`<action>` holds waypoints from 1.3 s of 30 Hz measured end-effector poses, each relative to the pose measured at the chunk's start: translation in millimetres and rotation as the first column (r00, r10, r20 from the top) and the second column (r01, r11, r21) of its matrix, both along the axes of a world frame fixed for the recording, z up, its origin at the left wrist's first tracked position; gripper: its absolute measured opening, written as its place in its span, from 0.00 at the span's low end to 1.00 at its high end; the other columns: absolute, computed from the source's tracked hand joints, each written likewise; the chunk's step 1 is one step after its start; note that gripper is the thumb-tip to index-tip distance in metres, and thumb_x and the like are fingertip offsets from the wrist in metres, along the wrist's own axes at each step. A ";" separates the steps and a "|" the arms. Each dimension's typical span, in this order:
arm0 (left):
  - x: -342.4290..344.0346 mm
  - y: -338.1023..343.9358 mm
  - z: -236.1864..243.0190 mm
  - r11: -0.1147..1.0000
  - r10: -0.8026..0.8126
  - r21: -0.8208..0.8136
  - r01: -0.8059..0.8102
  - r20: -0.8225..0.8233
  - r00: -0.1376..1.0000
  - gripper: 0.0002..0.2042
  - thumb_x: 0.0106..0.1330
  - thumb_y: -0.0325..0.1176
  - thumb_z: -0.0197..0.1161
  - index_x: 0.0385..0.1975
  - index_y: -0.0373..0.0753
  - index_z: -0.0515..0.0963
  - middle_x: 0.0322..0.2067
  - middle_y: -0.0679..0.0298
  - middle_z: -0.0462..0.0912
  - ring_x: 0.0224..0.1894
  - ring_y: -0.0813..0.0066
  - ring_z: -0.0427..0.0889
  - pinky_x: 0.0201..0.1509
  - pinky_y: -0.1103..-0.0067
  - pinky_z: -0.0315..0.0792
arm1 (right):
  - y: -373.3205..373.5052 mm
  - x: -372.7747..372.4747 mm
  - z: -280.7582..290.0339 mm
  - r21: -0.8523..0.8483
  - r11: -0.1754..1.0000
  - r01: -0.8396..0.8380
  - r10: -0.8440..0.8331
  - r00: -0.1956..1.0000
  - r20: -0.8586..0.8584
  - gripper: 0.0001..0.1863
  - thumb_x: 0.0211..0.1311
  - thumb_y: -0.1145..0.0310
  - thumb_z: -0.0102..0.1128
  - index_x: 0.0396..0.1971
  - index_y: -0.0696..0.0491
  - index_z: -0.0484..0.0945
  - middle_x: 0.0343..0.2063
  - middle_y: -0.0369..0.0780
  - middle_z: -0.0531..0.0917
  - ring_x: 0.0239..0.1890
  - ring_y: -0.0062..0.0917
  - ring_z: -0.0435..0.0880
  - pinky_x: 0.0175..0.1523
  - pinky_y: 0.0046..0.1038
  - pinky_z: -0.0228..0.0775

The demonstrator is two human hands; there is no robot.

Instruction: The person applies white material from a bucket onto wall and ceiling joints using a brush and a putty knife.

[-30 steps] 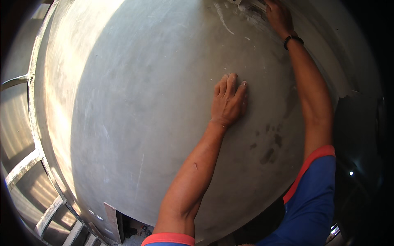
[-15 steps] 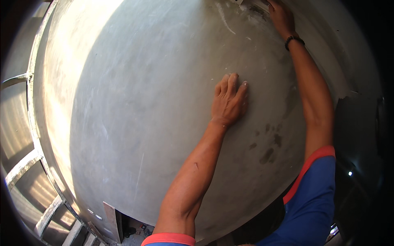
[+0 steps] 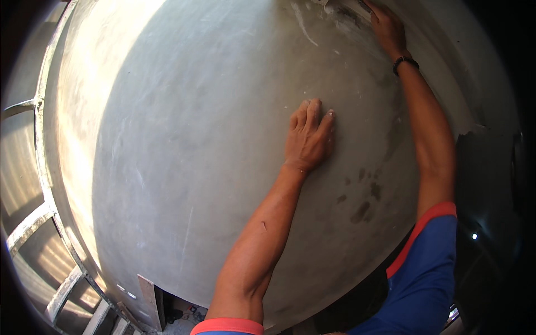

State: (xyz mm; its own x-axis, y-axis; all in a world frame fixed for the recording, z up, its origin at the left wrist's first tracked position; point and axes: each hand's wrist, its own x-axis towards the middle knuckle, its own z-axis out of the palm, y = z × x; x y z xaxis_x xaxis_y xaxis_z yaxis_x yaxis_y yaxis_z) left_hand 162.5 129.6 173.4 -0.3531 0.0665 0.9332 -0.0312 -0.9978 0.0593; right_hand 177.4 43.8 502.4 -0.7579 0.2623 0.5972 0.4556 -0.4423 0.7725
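Note:
A large, smooth grey plastered wall (image 3: 195, 139) fills the middle, bulging in the fisheye picture. My left hand (image 3: 310, 137) rests against it with bent fingers slightly apart and the thumb out to the side, holding nothing I can see. Up at the top right, my right hand (image 3: 389, 30), with a dark beaded bracelet (image 3: 405, 62) at the wrist, is closed around the dark handle of a trowel (image 3: 364, 6). The top edge of the picture cuts off most of this tool. Beside it lies a rough, smeared patch of whitish plaster (image 3: 347, 23).
A plaster-spattered ladder (image 3: 44, 167) stands along the left side. Dark damp smudges (image 3: 363, 212) mark the wall right of my left forearm. A board (image 3: 149, 298) leans by a low opening at the bottom left, with small things on the floor inside. A small light (image 3: 474, 236) shines in the dark area at right.
My right hand has shifted slightly right and down along the wall's upper right edge, the trowel with it. My left hand stays nearly in place on the wall.

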 end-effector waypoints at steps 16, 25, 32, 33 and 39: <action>1.4 0.3 0.0 1.000 0.018 -0.010 -0.018 -0.003 1.000 0.19 0.57 0.33 0.66 0.50 0.47 0.76 0.57 0.56 0.65 0.62 0.50 0.64 0.63 0.62 0.59 | 18.4 -17.1 -2.1 -0.037 0.999 -0.027 0.026 0.999 -0.026 0.20 0.60 0.78 0.47 0.51 0.58 0.79 0.53 0.48 0.80 0.56 0.41 0.78 0.63 0.37 0.68; 3.7 0.9 1.0 1.000 0.012 0.007 -0.012 0.015 1.000 0.19 0.57 0.32 0.65 0.50 0.47 0.76 0.56 0.56 0.65 0.63 0.50 0.64 0.64 0.62 0.59 | -1.5 42.0 27.7 -0.046 0.974 -0.224 0.222 0.974 -0.042 0.21 0.66 0.69 0.56 0.58 0.38 0.76 0.39 0.37 0.82 0.37 0.28 0.83 0.42 0.30 0.78; -0.8 1.5 1.0 1.000 0.013 -0.015 -0.013 0.006 1.000 0.18 0.57 0.32 0.65 0.49 0.46 0.76 0.56 0.56 0.65 0.62 0.50 0.64 0.64 0.62 0.59 | -9.2 45.2 25.7 -0.028 0.607 -0.795 0.279 0.246 -0.928 0.25 0.65 0.69 0.61 0.61 0.54 0.71 0.38 0.38 0.81 0.35 0.20 0.83 0.38 0.21 0.80; -1.1 1.6 1.0 1.000 0.020 -0.017 -0.020 0.004 1.000 0.18 0.57 0.32 0.65 0.49 0.47 0.76 0.56 0.56 0.65 0.62 0.50 0.64 0.64 0.62 0.59 | -8.8 42.2 25.0 -0.033 0.572 -0.819 0.244 0.208 -0.947 0.25 0.64 0.70 0.61 0.61 0.57 0.70 0.38 0.38 0.81 0.35 0.21 0.83 0.38 0.21 0.81; 2.8 -0.7 0.3 1.000 0.028 -0.010 -0.028 -0.006 1.000 0.18 0.57 0.32 0.65 0.49 0.47 0.76 0.56 0.56 0.65 0.63 0.51 0.64 0.65 0.63 0.59 | 6.1 36.9 42.6 0.106 0.399 -0.911 0.216 -0.019 -0.976 0.15 0.65 0.72 0.59 0.51 0.56 0.77 0.37 0.39 0.81 0.36 0.23 0.83 0.40 0.23 0.82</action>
State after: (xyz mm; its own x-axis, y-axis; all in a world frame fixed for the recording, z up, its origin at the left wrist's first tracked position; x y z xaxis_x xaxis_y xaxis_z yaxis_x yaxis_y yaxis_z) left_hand 165.3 128.9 173.7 -0.3496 0.0665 0.9345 -0.0033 -0.9976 0.0698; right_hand 214.3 49.9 545.0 0.0221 0.4731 0.8807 0.7126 0.6105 -0.3458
